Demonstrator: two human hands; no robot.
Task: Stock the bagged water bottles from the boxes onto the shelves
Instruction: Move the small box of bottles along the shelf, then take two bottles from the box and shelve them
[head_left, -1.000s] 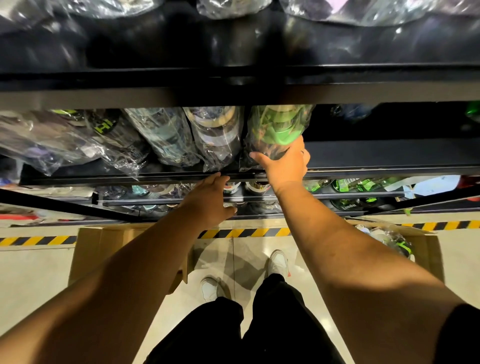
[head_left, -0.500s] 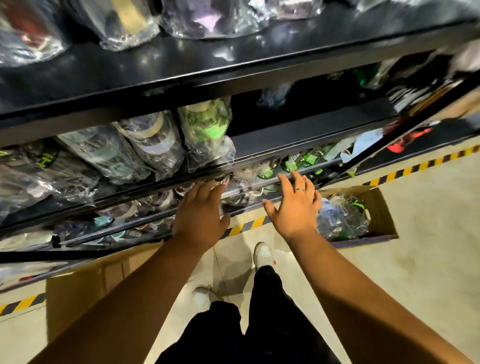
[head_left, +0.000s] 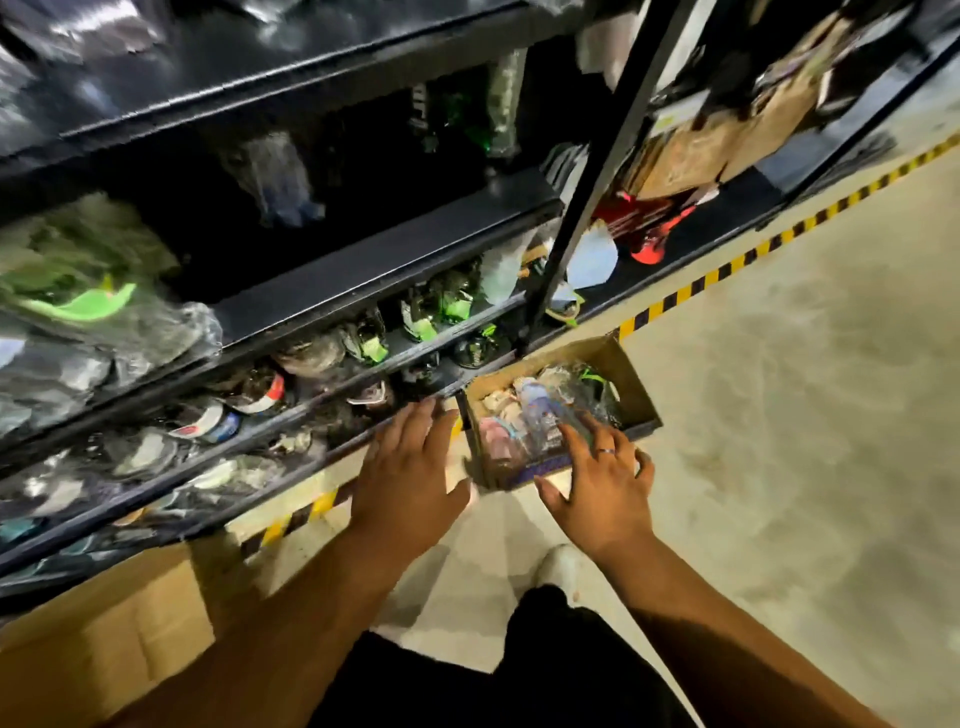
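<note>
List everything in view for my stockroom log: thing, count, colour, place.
shelving: 1 unit, black, left and top
bagged bottles on shelves: many, clear bags, some green, on the tiers
open box: 1, brown, floor, right of centre
bagged bottles in box: several, clear, pink, blue, inside open box
second box: 1, brown, floor, lower left
hazard stripe: 1, yellow-black, floor along shelving
red item: 1, red, right bay, blurred
floor: 1, beige, right
shoe: 1, white, bottom centre
left grip: 1, bare hand, open, before lower shelf edges
right grip: 1, bare hand, fingers spread, ringed, over open box's near edge
</note>
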